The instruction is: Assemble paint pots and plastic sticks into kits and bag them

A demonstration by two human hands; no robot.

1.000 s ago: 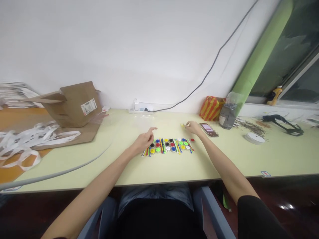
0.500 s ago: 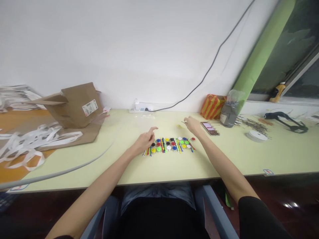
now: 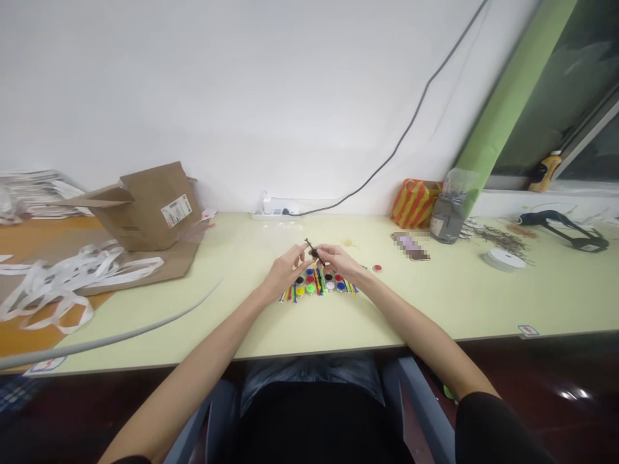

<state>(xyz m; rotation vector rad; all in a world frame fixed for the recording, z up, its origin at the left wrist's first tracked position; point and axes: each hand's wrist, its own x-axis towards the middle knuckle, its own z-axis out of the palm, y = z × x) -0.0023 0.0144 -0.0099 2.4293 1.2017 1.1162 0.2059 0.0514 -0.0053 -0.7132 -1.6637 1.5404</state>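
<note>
Pinching a thin black piece in the right hand and curling the left hand beside it, grip too unclear to tell, near coloured discs.

Multicoloured discs on a pale yellow-green surface

The small discs are red, yellow, green, blue, black and white; the thin sticks mix blue, green, yellow, red and white. The hand-held piece is black. The bag has red and yellow stripes. The cardboard box is brown, the ribbon white, the pillar light green.
</note>
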